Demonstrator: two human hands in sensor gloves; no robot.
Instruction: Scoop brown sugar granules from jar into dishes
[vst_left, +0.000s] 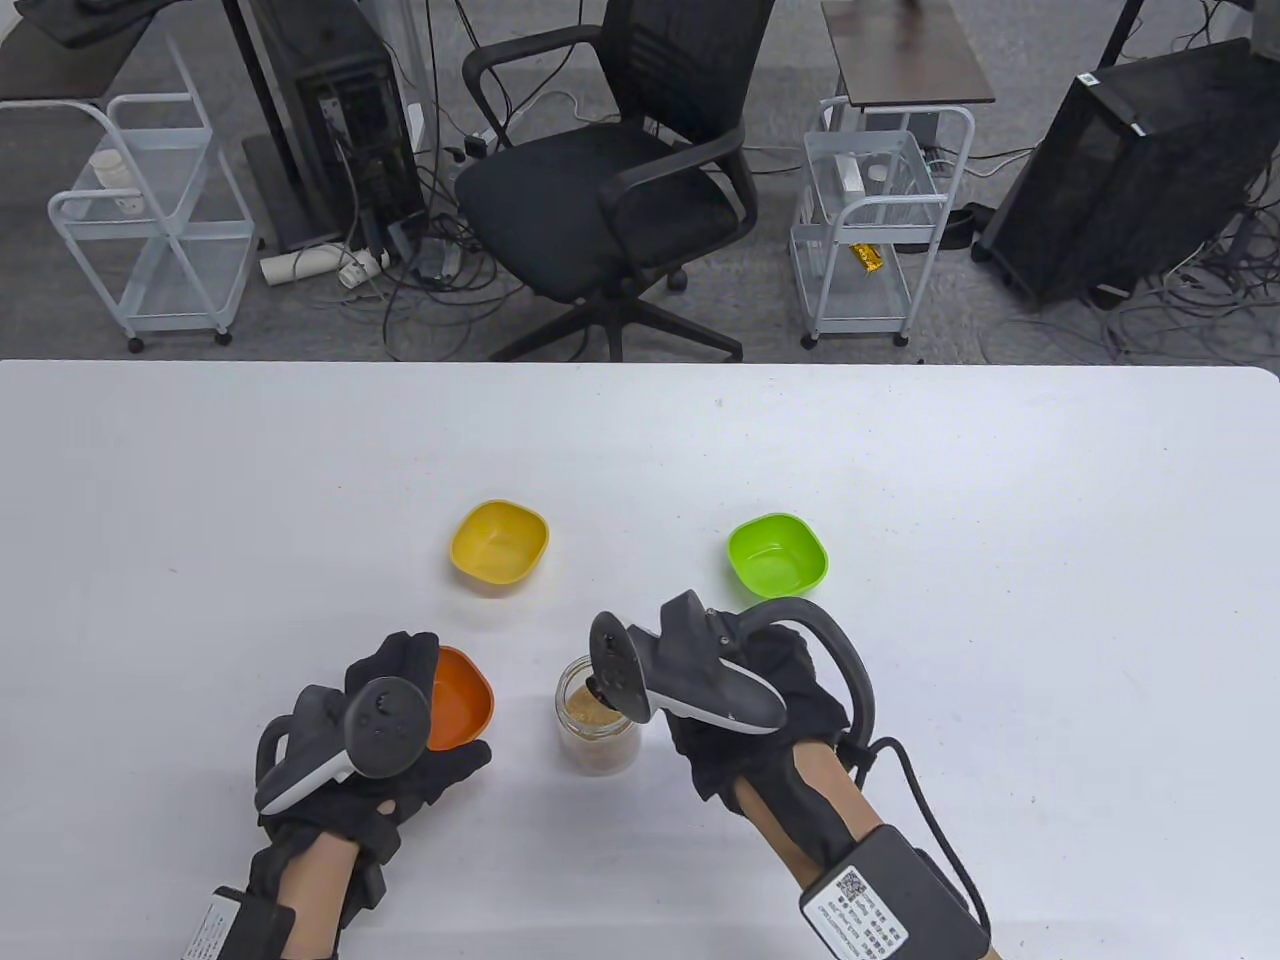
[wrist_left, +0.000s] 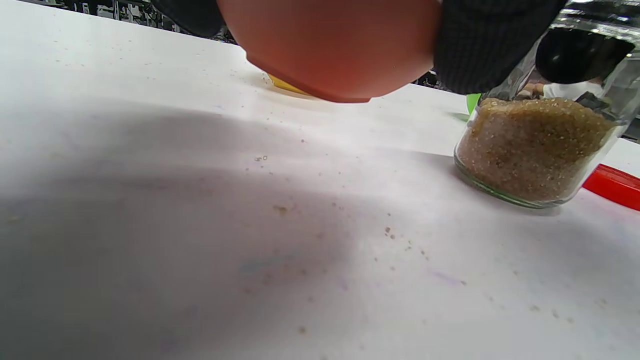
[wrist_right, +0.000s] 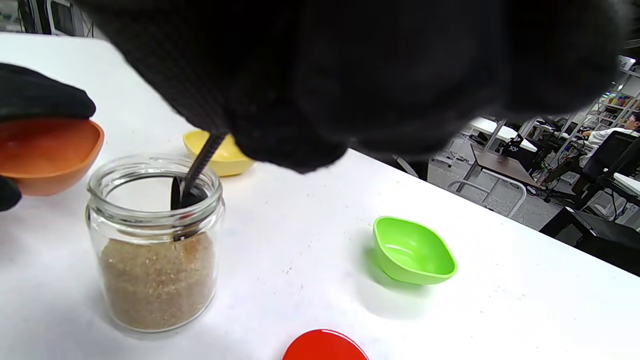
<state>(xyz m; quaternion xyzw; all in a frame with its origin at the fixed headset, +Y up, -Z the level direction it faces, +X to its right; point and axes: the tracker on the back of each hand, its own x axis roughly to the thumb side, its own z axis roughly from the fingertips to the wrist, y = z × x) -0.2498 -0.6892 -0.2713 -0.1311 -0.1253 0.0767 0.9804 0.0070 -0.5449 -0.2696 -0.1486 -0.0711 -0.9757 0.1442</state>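
Observation:
A glass jar (vst_left: 598, 728) (wrist_right: 156, 245) (wrist_left: 537, 150) of brown sugar stands open near the table's front middle. My right hand (vst_left: 745, 700) holds a black spoon (wrist_right: 192, 177) whose bowl dips into the jar's mouth, just above the sugar. My left hand (vst_left: 400, 730) grips an orange dish (vst_left: 458, 698) (wrist_left: 332, 45) (wrist_right: 47, 150) and holds it lifted off the table, just left of the jar. A yellow dish (vst_left: 500, 545) (wrist_right: 220, 150) sits behind, and a green dish (vst_left: 778, 553) (wrist_right: 412, 250) at the right rear. Both look empty.
A red lid (wrist_right: 325, 346) (wrist_left: 612, 185) lies on the table close to the jar, under my right hand. Stray sugar grains speckle the white table (vst_left: 1000, 600). An office chair (vst_left: 610, 180) and wire carts stand beyond the far edge.

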